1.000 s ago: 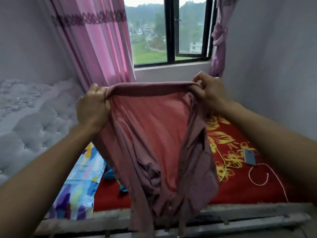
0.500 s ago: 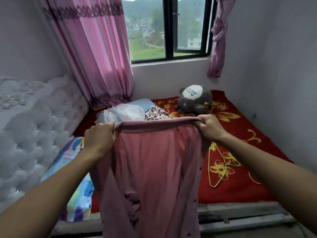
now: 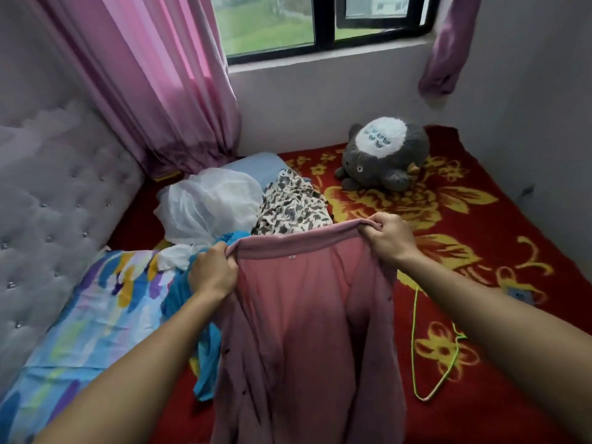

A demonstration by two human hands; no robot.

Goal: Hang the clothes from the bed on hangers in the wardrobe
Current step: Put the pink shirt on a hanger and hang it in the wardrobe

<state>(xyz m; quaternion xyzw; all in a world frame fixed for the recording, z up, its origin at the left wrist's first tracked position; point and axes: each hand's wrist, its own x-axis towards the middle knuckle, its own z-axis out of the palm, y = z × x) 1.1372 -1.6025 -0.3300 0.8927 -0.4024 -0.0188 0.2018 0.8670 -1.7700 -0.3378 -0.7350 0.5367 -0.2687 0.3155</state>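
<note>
We hold a dusty pink soft garment (image 3: 304, 315) up in the middle of the frame, above the near edge of the bed. Our left hand (image 3: 211, 274) is closed as a fist around the left end of its folded top edge. Our right hand (image 3: 387, 238) grips the right end, with the fingers curled over the cloth. The top edge is stretched between the two hands, and the rest of the garment hangs down to the bottom of the frame.

On the right side the red blanket with yellow flowers (image 3: 499, 225) covers the bed. A thin yellow-green wire hanger (image 3: 413, 347) lies on it, just beside the hanging garment. In the upper right part a grey and white plush toy (image 3: 384, 155) sits near the wall.

Behind our hands more clothes lie in a pile: a white sheer cloth (image 3: 208, 203), a cream cloth with dark spots (image 3: 291, 206) and a bright blue garment (image 3: 205, 350). At the lower left there is a pillow with colourful strokes (image 3: 96, 299), beside the grey tufted headboard (image 3: 48, 203). A pink curtain (image 3: 160, 75) hangs in the upper left, next to the black-framed window (image 3: 323, 24).
</note>
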